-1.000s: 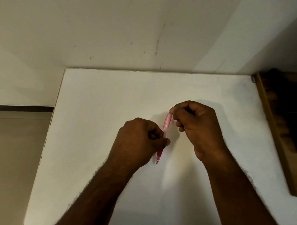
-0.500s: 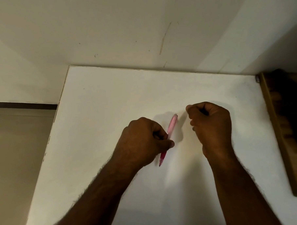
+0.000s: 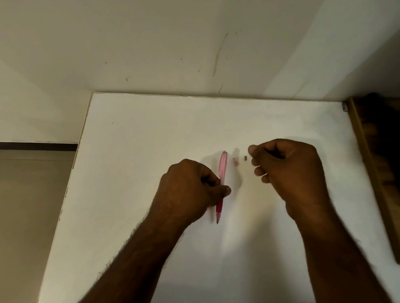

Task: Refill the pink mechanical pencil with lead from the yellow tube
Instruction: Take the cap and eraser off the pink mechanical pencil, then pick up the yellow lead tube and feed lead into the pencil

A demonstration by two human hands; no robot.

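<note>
My left hand (image 3: 189,190) grips the pink mechanical pencil (image 3: 223,166) around its middle, tip pointing toward me and its top end bare. The pencil stands tilted above the white table (image 3: 139,211). To its right, a small pink cap (image 3: 235,161) and a tiny dark piece (image 3: 245,158) lie on the table. My right hand (image 3: 289,170) hovers just right of them, fingers curled shut, nothing visible in it. No yellow tube is in view.
A plain wall runs along the table's far edge. A dark wooden piece of furniture (image 3: 377,189) borders the table on the right. The table's left edge drops to a beige floor (image 3: 25,216).
My right hand pulled the cap off the pencil's top, moved right, and the pink cap and the dark piece now lie on the table. My left hand kept holding the pencil.
</note>
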